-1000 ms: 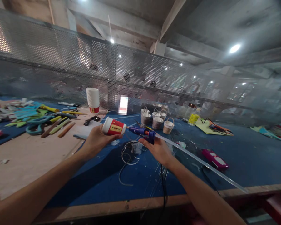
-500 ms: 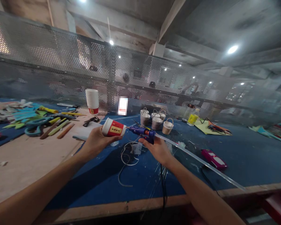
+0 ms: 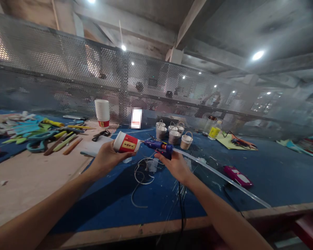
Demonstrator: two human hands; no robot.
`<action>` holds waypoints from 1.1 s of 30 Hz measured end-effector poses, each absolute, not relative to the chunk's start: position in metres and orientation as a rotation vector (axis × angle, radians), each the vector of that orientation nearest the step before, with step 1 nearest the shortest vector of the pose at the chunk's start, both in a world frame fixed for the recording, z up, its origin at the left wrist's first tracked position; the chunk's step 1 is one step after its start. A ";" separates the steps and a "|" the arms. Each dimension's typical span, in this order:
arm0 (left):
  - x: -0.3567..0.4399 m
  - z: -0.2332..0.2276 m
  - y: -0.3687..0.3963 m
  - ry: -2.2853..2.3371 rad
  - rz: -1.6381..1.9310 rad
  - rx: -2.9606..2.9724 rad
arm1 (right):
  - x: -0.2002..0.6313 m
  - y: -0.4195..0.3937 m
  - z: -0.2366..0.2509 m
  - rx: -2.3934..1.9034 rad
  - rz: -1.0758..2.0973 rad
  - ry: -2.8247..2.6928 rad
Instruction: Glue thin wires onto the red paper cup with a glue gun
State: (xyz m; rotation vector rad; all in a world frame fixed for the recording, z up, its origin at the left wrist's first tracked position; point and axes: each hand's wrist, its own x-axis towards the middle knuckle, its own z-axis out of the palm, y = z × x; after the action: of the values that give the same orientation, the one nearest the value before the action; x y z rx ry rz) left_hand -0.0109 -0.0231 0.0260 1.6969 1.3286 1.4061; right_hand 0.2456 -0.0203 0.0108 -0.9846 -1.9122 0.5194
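While the left hand (image 3: 106, 158) grips a red-and-white paper cup (image 3: 126, 142) tipped on its side above the worktop (image 3: 276, 173), the cup's base is turned toward the nozzle of a blue hot glue gun (image 3: 159, 147), which meets it or stands just short of it; that tilt presents the bottom squarely to the tip. The right hand (image 3: 176, 165) is closed around the gun's grip, holding it nearly level, and a long clear glue stick (image 3: 224, 178) juts from its rear to the right, clear of both arms. Its black cord (image 3: 182, 205) drops over the near edge of the worktop. A loose white cord (image 3: 142, 175) lies on the blue mat under the hands. Behind them stand small handled baskets (image 3: 173, 133) in a cluster, and a stack of paper cups (image 3: 102, 111) farther left, all within reach. Scissors (image 3: 39, 139) and coloured strips lie on the left.
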 end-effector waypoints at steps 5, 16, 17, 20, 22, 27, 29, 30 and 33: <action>-0.012 0.025 -0.022 1.333 1.391 1.623 | 0.245 -0.013 0.008 -0.987 0.680 -1.830; -0.017 0.021 -0.014 1.193 1.436 1.553 | 0.254 -0.002 0.024 -0.710 1.450 -1.156; -0.017 0.021 -0.014 1.181 1.445 1.539 | 0.258 -0.005 0.026 -0.722 1.449 -1.141; -0.019 0.019 -0.011 1.180 1.437 1.512 | 0.279 -0.017 0.025 -0.824 1.380 -1.129; -0.020 0.018 -0.009 1.191 1.436 1.493 | 0.298 -0.029 0.021 -0.933 1.325 -1.155; -0.019 0.017 -0.008 1.178 1.440 1.470 | 0.345 -0.057 0.008 -1.201 1.240 -1.395; -0.018 0.017 -0.009 1.147 1.433 1.462 | 0.356 -0.064 0.004 -1.324 1.232 -1.526; -0.018 0.016 -0.008 1.133 1.434 1.462 | 0.360 -0.067 0.003 -1.373 1.229 -1.578; -0.019 0.012 -0.005 1.106 1.446 1.455 | 0.363 -0.071 0.002 -1.408 1.270 -1.636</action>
State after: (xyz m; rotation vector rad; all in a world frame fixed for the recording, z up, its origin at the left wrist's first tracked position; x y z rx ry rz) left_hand -0.0191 -0.0046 0.0123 1.4548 1.1059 1.4458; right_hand 0.3635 -0.0713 0.0018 -1.4084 -1.6364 1.2702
